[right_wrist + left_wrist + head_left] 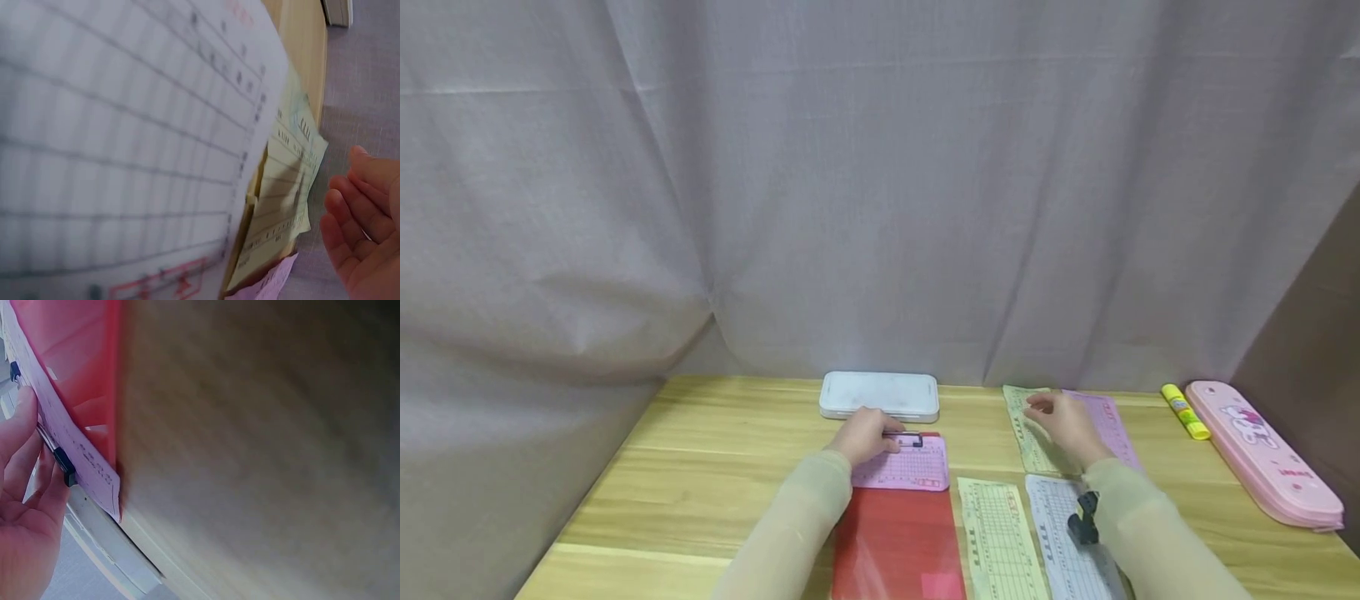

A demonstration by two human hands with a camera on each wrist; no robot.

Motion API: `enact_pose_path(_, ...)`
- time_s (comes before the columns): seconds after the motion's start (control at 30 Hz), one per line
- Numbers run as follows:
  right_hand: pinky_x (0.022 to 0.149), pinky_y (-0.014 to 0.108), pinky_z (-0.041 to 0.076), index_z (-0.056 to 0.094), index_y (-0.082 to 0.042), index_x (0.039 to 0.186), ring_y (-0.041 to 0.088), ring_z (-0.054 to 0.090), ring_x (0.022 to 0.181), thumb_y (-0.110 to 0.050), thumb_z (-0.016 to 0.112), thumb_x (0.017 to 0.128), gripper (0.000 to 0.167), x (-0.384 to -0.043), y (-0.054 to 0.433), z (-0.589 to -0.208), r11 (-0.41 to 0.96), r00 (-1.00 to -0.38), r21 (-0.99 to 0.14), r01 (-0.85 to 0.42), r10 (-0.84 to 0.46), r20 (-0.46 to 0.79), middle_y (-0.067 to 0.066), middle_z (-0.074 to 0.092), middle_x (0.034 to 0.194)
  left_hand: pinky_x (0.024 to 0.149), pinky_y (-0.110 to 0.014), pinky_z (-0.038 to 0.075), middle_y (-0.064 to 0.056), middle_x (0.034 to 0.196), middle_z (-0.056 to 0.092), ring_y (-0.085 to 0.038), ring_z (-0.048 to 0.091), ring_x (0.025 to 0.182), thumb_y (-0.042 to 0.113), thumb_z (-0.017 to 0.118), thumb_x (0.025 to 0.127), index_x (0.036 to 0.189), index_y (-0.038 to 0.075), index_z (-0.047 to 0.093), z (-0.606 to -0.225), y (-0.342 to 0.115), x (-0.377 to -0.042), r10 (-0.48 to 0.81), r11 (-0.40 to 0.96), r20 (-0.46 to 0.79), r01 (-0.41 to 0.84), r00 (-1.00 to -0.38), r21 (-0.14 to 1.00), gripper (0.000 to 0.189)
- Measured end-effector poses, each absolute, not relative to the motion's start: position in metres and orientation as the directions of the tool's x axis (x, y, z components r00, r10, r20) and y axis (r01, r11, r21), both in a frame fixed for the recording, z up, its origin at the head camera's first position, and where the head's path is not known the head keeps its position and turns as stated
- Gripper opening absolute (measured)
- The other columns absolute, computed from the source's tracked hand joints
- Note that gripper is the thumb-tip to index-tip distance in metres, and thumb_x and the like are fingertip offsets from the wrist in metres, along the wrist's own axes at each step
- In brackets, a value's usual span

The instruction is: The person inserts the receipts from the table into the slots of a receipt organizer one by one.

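Left hand (861, 437) pinches the clip (64, 465), right hand (1072, 427) is empty, and the far yellow paper (1036, 448) looks floppy: hold its edge.

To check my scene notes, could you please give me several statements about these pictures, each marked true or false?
1. The left grip pinches the clip on the red board. True.
2. The glue stick lies left of the pink pencil case in the head view. True.
3. The right grip holds the glue stick. False: no object shows in it.
4. The white case lies on the red board. False: it lies on the table, beyond the board.
5. A pink slip lies on the red board. True.
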State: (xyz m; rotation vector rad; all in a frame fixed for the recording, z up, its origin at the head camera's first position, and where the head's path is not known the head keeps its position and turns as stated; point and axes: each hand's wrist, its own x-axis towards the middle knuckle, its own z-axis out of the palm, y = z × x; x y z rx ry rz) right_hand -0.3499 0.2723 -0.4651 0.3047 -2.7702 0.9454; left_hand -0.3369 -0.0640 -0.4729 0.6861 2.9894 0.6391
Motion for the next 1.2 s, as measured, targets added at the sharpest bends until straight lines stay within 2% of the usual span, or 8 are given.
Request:
enact_pose_path(0.2,0.074,0.046,0.052,0.064,0.010,0.106,0.035,0.063,0.088,-0.009,0.063,0.088,0.027,-0.361,0.280,-0.465,0.785,-0.966,-0.576,-0.230,-0.110,0.235,0.023,0.068,0.096,0.093,-0.029,0.049,0.005,0.103,0.072,-0.013,0.064,0.104,0.020,0.077,0.079,0.107,0.017,0.074,-0.474,-0.064,-0.337,0.428,0.819,0.090,0.428,-0.899,0.382,0.028)
enact_pose_path(0.5,0.081,0.050,0.051,0.061,0.011,0.114,0.040,0.062,0.095,-0.014,0.070,0.084,0.040,-0.369,0.285,-0.469,0.824,-0.972,-0.520,-0.225,-0.152,0.179,0.028,0.065,0.105,0.093,-0.027,0.048,0.006,0.102,0.072,-0.014,0.064,0.104,0.021,0.078,0.077,0.106,0.018,0.075,-0.470,-0.063,-0.336,0.441,0.817,0.124,0.455,-0.889,0.354,0.029)
enact_pose_path(0.77,0.085,0.054,0.049,0.059,0.015,0.113,0.045,0.060,0.097,-0.005,0.068,0.083,0.037,-0.383,0.283,-0.478,0.867,-0.964,-0.429,-0.252,-0.184,0.194,0.031,0.063,0.104,0.093,-0.027,0.049,0.007,0.101,0.072,-0.013,0.064,0.103,0.021,0.077,0.078,0.107,0.019,0.074,-0.472,-0.063,-0.336,0.427,0.827,0.101,0.433,-0.899,0.358,0.028)
enact_pose_path(0.87,0.088,0.058,0.046,0.058,0.016,0.113,0.049,0.057,0.103,-0.003,0.065,0.083,0.036,-0.386,0.282,-0.479,0.876,-0.968,-0.422,-0.232,-0.166,0.189,0.033,0.061,0.108,0.092,-0.026,0.049,0.008,0.100,0.072,-0.013,0.065,0.102,0.021,0.077,0.078,0.106,0.018,0.075,-0.473,-0.063,-0.337,0.441,0.823,0.116,0.453,-0.890,0.342,0.028)
enact_pose_path(1.0,0.092,0.060,0.043,0.057,0.016,0.115,0.052,0.053,0.108,-0.003,0.064,0.084,0.037,-0.387,0.280,-0.478,0.890,-0.977,-0.414,-0.192,-0.134,0.166,0.035,0.057,0.114,0.092,-0.026,0.049,0.007,0.100,0.072,-0.013,0.065,0.102,0.021,0.078,0.078,0.106,0.018,0.075,-0.473,-0.063,-0.338,0.455,0.817,0.135,0.473,-0.880,0.331,0.028)
enact_pose_path(1.2,0.091,0.060,0.044,0.053,0.020,0.115,0.054,0.053,0.105,-0.005,0.067,0.082,0.043,-0.389,0.278,-0.477,0.911,-0.975,-0.370,-0.184,-0.123,0.184,0.038,0.057,0.111,0.093,-0.026,0.048,0.007,0.101,0.072,-0.013,0.065,0.103,0.021,0.078,0.078,0.106,0.018,0.074,-0.473,-0.065,-0.338,0.453,0.818,0.134,0.470,-0.882,0.330,0.029)
